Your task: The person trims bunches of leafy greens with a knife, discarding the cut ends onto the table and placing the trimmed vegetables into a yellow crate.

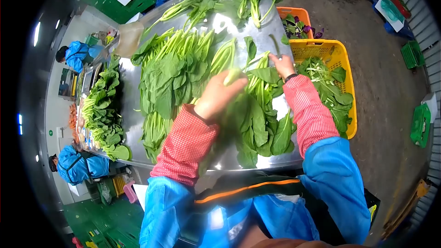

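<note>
My left hand (219,93) is closed around the pale stems of a bunch of leafy greens, whose blurred leaves hang below the fist. My right hand (284,65) has its fingers drawn together beside the stem ends of a pile of leafy greens (262,124); what they pinch is too small to make out. A thin dark green stem (274,46), blurred, shows just above those fingers. Left of my left hand lies a large heap of leafy greens (170,73) with its stems pointing away from me.
Loose greens (255,2) lie at the far end of the metal table (131,124). A yellow crate (350,87) holding leaves stands at the right edge, an orange crate (294,11) behind it. More greens (105,110) line the left; two people in blue (76,165) are beyond.
</note>
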`<state>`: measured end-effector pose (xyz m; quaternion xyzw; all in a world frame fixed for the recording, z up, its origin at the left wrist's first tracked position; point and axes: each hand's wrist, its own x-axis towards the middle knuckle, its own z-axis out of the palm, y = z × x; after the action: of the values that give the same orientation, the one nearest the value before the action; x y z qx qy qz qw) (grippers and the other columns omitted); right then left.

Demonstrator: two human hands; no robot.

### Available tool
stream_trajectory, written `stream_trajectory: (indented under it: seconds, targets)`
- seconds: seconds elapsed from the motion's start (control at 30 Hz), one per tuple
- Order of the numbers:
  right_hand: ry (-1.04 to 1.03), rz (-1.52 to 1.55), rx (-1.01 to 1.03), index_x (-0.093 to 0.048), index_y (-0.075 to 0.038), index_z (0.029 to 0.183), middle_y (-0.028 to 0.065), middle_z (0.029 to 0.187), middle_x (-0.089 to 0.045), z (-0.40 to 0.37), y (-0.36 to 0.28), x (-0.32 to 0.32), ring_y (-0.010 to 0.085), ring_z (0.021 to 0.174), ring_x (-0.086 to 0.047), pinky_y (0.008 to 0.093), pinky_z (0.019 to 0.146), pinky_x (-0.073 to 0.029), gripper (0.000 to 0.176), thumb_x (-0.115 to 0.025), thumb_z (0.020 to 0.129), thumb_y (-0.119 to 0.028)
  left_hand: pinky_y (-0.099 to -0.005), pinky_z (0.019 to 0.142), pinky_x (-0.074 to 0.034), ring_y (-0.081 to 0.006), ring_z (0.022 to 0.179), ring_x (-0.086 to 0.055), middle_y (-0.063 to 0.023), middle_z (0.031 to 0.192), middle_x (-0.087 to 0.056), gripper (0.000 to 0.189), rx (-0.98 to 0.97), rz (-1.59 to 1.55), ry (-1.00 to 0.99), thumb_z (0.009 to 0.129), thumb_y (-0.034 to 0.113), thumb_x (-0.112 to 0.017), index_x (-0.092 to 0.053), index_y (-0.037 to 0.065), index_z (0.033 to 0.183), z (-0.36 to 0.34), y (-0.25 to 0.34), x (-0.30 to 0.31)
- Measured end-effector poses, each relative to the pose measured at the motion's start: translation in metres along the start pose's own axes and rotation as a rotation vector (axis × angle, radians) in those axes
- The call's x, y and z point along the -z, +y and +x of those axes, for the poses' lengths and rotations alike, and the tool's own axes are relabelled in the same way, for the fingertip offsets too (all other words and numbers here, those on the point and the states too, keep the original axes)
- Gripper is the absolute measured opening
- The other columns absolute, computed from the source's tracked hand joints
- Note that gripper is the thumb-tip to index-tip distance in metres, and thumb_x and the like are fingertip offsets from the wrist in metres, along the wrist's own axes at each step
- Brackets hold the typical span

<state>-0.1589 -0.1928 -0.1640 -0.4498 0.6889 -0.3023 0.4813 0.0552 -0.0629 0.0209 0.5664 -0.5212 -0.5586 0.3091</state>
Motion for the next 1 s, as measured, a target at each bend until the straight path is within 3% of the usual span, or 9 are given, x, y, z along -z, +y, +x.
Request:
stream_trajectory:
  seconds: [0.07, 0.1, 0.17, 0.27, 0.3, 0.53, 0.8, 0.93, 1.0]
  targets:
    - [-0.025, -0.090, 0.117, -0.064, 0.002, 0.099, 0.0136, 0.078, -0.066, 0.017, 0.015, -0.018, 0.0231, 0.062, -0.063, 0.0341, 0.057, -0.050, 0.044, -0.070, 0.079, -0.037, -0.0223, 0.069, -0.046, -0.0076, 0.076, -0.056, 0.0002, 0.086, -0.063, 0.026, -0.140, 0.195, -0.054, 0.088, 0.020, -0.067, -0.063, 0.003, 0.106, 0.010, -0.016, -0.005]
    - [0.027, -0.055, 0.200, -0.064, 0.002, 0.105, 0.0134, 0.080, -0.067, 0.041, 0.037, -0.033, 0.0221, 0.063, -0.063, 0.0331, 0.060, -0.050, 0.044, -0.072, 0.075, -0.029, -0.0283, 0.073, -0.048, -0.0172, 0.080, -0.061, -0.0093, 0.090, -0.065, 0.034, -0.177, 0.340, 0.001, 0.085, 0.026, -0.069, -0.063, 0.001, 0.108, 0.015, -0.026, -0.005]
    - [-0.038, 0.177, 0.068, -0.063, 0.001, 0.092, 0.0099, 0.072, -0.064, -0.002, -0.002, -0.015, 0.0200, 0.062, -0.061, 0.0329, 0.060, -0.049, 0.029, -0.069, 0.074, -0.021, -0.0353, 0.077, -0.051, -0.0303, 0.087, -0.067, -0.0222, 0.096, -0.067, 0.045, -0.190, 0.521, 0.079, 0.080, 0.033, -0.071, -0.063, 0.000, 0.111, 0.012, -0.021, -0.006]
    - [0.100, 0.250, 0.384, -0.058, -0.001, 0.077, 0.0072, 0.064, -0.060, -0.025, -0.008, -0.009, 0.0187, 0.058, -0.057, 0.0339, 0.058, -0.047, 0.022, -0.069, 0.073, -0.019, -0.0354, 0.075, -0.052, -0.0294, 0.084, -0.067, -0.0202, 0.092, -0.068, 0.044, -0.180, 0.534, 0.188, 0.080, 0.031, -0.071, -0.063, 0.000, 0.110, 0.008, -0.007, -0.001]
    - [0.132, 0.194, 0.467, -0.058, -0.001, 0.078, 0.0069, 0.064, -0.059, -0.049, -0.024, 0.003, 0.0179, 0.058, -0.057, 0.0331, 0.058, -0.047, 0.021, -0.069, 0.074, -0.019, -0.0262, 0.074, -0.050, -0.0119, 0.079, -0.062, -0.0087, 0.090, -0.069, 0.038, -0.218, 0.494, 0.207, 0.083, 0.022, -0.072, -0.063, 0.000, 0.113, 0.019, -0.021, 0.004]
    - [0.103, 0.224, 0.709, -0.058, -0.001, 0.084, 0.0055, 0.068, -0.059, -0.156, -0.087, 0.061, 0.0128, 0.061, -0.057, 0.0289, 0.059, -0.047, 0.018, -0.069, 0.077, -0.013, -0.0254, 0.076, -0.050, -0.0092, 0.083, -0.061, -0.0069, 0.095, -0.068, 0.039, -0.546, 0.429, 0.189, 0.082, 0.018, -0.073, -0.062, 0.000, 0.115, 0.024, 0.019, -0.045]
    - [0.442, -0.456, 1.080, -0.060, -0.007, 0.089, 0.0094, 0.078, -0.059, -0.187, -0.071, 0.130, 0.0297, 0.064, -0.061, 0.0353, 0.056, -0.049, 0.016, -0.068, 0.079, -0.016, -0.0223, 0.079, -0.048, -0.0076, 0.086, -0.059, -0.0007, 0.097, -0.065, 0.026, -0.350, -0.009, -0.075, 0.087, 0.005, -0.066, -0.063, 0.000, 0.112, 0.026, 0.029, -0.074]
    - [0.430, -0.590, 0.834, -0.060, -0.008, 0.087, 0.0103, 0.079, -0.060, -0.149, -0.010, 0.150, 0.0301, 0.063, -0.061, 0.0373, 0.055, -0.049, 0.010, -0.065, 0.084, -0.016, -0.0224, 0.078, -0.047, -0.0069, 0.085, -0.057, 0.0003, 0.096, -0.064, 0.026, -0.336, -0.002, -0.065, 0.086, 0.006, -0.067, -0.063, 0.000, 0.111, 0.017, 0.044, -0.078]
    - [0.339, -0.206, 0.692, -0.063, -0.006, 0.097, 0.0072, 0.079, -0.063, -0.154, -0.005, 0.149, 0.0218, 0.061, -0.061, 0.0335, 0.057, -0.049, 0.018, -0.067, 0.085, -0.018, -0.0225, 0.078, -0.047, -0.0069, 0.085, -0.057, 0.0003, 0.096, -0.064, 0.027, -0.345, -0.006, -0.044, 0.086, 0.006, -0.067, -0.063, 0.000, 0.112, 0.015, 0.048, -0.076]
